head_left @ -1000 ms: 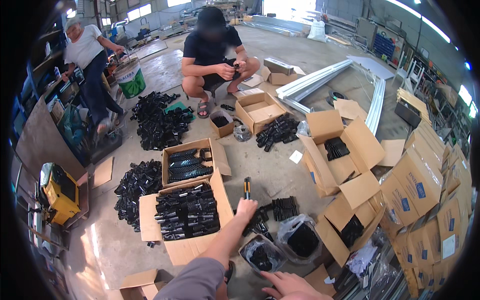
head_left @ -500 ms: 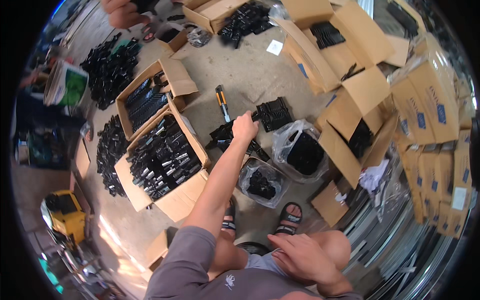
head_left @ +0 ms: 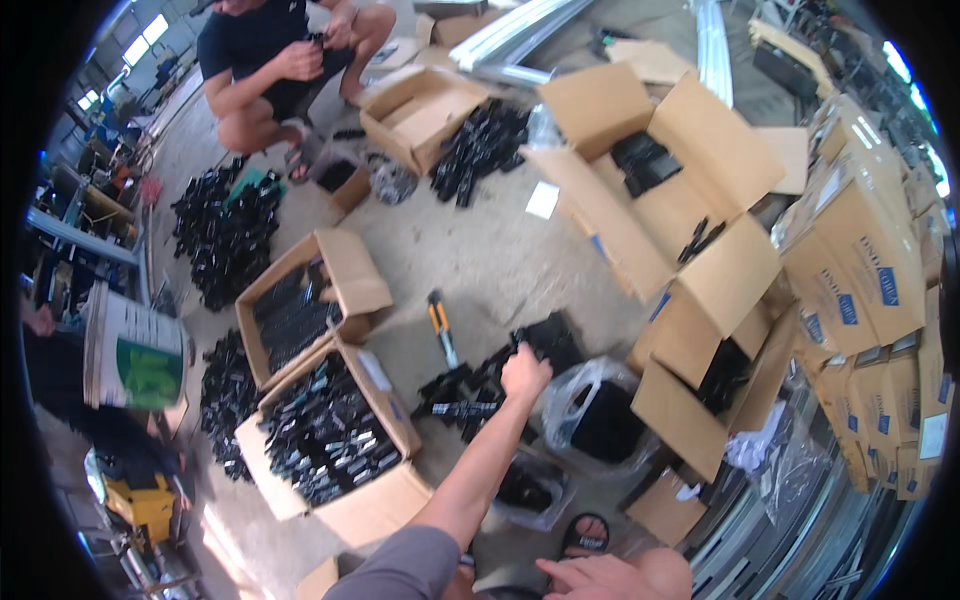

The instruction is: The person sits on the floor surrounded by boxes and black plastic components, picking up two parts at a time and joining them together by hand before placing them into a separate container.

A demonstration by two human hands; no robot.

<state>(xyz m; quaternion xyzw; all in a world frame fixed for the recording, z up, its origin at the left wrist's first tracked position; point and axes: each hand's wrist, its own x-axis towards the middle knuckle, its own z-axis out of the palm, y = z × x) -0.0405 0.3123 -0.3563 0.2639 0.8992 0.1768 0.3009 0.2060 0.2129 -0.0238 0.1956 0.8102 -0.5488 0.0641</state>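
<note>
My left arm reaches forward over the floor. At its end my left hand is closed on a small black part, mostly covered by the fingers, at the near edge of a neat stack of black parts. Just left of the hand lies a loose heap of similar black parts. An orange-and-black utility knife rests beyond that heap. My right hand lies by my right knee with its fingers stretched out, holding nothing; the frame's lower edge cuts part of it off.
Plastic bags of black parts stand near my feet. Filled cartons are on the left, open cartons on the right. A co-worker squats at the far left; a white-and-green bucket stands closer.
The view has tilted up, bringing more of the co-worker into sight. My left hand has moved from the loose heap to the neat stack. My right hand stays by the knee.
</note>
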